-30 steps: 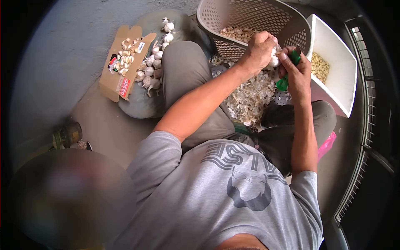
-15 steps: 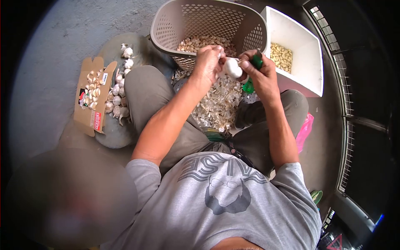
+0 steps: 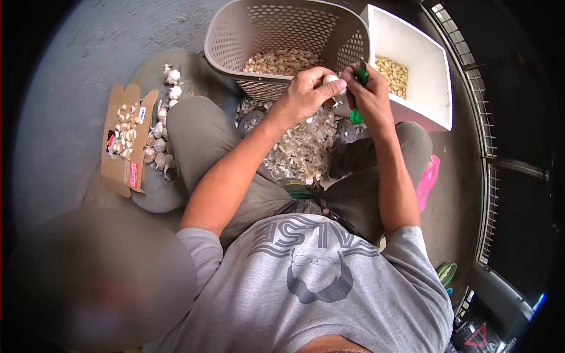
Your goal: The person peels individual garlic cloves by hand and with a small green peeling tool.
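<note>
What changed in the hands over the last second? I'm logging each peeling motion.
The left hand closed back over the garlic bulb, which showed plainly between the hands half a second ago. The right hand kept the green tool against it. The basket, white box and skins pile stayed as they were.

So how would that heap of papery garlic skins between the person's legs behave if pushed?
The heap of papery garlic skins looks thin and flaky, so it is probably very light and would scatter rather than slide together. The pieces lie loose and curled, so they would likely crumple under a hand and stick to fingers.
</note>
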The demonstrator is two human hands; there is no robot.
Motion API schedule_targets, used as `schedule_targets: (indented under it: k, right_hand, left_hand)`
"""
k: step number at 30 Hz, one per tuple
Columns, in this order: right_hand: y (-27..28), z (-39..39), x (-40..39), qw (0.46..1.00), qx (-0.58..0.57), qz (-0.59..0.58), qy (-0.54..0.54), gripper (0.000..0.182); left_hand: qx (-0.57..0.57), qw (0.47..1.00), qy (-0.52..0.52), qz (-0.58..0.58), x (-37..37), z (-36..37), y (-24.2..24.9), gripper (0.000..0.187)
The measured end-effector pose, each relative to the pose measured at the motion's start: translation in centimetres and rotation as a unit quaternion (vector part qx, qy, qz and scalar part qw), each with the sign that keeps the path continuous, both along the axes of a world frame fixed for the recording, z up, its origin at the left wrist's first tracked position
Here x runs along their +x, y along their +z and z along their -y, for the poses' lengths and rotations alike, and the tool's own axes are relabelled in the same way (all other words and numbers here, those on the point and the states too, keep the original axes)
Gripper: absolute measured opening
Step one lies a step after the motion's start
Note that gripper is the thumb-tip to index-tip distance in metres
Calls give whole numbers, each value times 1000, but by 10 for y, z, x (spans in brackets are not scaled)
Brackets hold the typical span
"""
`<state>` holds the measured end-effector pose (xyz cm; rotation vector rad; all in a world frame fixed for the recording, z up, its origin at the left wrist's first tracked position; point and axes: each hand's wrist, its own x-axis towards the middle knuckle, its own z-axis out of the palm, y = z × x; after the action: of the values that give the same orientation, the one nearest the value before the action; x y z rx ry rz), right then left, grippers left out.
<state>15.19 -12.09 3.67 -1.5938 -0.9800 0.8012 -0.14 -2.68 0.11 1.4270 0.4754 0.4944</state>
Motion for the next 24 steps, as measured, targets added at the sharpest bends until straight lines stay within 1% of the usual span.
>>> schedule_targets:
  k: [1, 2, 5, 6, 9, 12, 15, 18, 21, 22, 24]
  right_hand:
    - [-1, -1, 1, 1000, 0, 3, -2, 15]
    - [-2, -1, 1, 999, -2, -34, 6, 16]
    - [-5, 2, 1, 978, 62, -198, 27, 15]
    - [-7, 2, 2, 971, 76, -224, 32, 14]
    - [-12, 2, 2, 931, 110, -339, 73, 11]
    - [-14, 2, 1, 911, 123, -385, 77, 10]
    - [-9, 3, -2, 925, 133, -351, 62, 11]
    - [-5, 4, -3, 950, 148, -267, 69, 12]
    - [-1, 7, -8, 971, 116, -205, 45, 14]
    - [-2, 5, -11, 963, 113, -241, 30, 14]
    - [1, 2, -15, 979, 98, -177, 38, 13]
  left_hand:
    - [-3, 1000, -2, -2, 1, 2, 1, 36]
    - [-50, 998, -5, 28, 2, 3, 1, 36]
    - [-186, 976, -11, 116, -1, 3, 1, 35]
    - [-207, 970, -14, 124, -1, 3, 0, 36]
    - [-229, 961, -21, 150, -2, 4, -2, 34]
    - [-216, 962, 15, 168, 1, 11, 0, 33]
    - [-187, 968, 34, 162, 3, 16, 5, 35]
    - [-100, 987, 35, 124, 3, 15, 5, 38]
    - [-19, 993, 58, 99, 4, 14, 12, 39]
    - [-9, 992, 66, 105, 5, 11, 5, 38]
    - [-1, 994, 70, 89, 7, 6, -2, 42]
